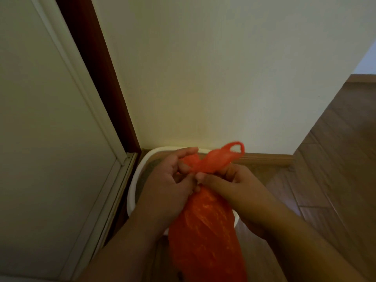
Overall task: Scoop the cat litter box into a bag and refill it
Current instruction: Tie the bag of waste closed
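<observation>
An orange plastic bag (205,237) hangs full in front of me, its neck gathered between both hands. My left hand (168,180) pinches the twisted neck and one handle from the left. My right hand (234,184) grips the neck from the right, and the other handle loops up above its fingers. Below and behind the hands sits the white litter box (135,180) against the wall corner, with grey-brown litter showing at its far left. Most of the box is hidden by my arms and the bag.
A cream wall (203,78) rises straight ahead with a wooden baseboard (268,159). A white door (40,139) with a dark red frame stands at the left. Wood floor (335,169) stretches away on the right.
</observation>
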A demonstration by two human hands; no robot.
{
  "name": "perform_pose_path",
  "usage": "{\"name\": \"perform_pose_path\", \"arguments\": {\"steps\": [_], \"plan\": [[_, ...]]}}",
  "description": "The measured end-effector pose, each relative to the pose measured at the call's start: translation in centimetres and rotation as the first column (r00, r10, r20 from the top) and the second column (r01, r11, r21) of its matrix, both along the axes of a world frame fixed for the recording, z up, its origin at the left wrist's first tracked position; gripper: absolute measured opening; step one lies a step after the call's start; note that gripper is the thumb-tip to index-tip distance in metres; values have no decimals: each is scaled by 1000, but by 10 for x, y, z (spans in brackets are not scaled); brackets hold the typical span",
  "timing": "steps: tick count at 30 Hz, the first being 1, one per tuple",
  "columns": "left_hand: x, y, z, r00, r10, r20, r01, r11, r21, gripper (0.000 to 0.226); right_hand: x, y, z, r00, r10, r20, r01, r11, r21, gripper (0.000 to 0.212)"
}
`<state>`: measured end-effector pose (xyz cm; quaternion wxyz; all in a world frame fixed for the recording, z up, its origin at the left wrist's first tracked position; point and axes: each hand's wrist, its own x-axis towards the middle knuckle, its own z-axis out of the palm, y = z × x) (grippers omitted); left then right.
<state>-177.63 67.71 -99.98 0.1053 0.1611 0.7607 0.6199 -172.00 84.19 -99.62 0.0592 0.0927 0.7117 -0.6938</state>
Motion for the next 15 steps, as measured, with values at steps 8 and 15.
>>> {"name": "perform_pose_path", "arguments": {"steps": [8, 15], "plan": [[4, 6, 9, 967, 32, 252, -62, 992, 109, 41, -3, -6, -6, 981, -182, -71, 168, 972, -167, 30], [2, 5, 14, 781, -230, 581, -17, 921, 388, 22, -1, -4, 0, 989, -143, -41, 114, 904, -413, 35]]}}
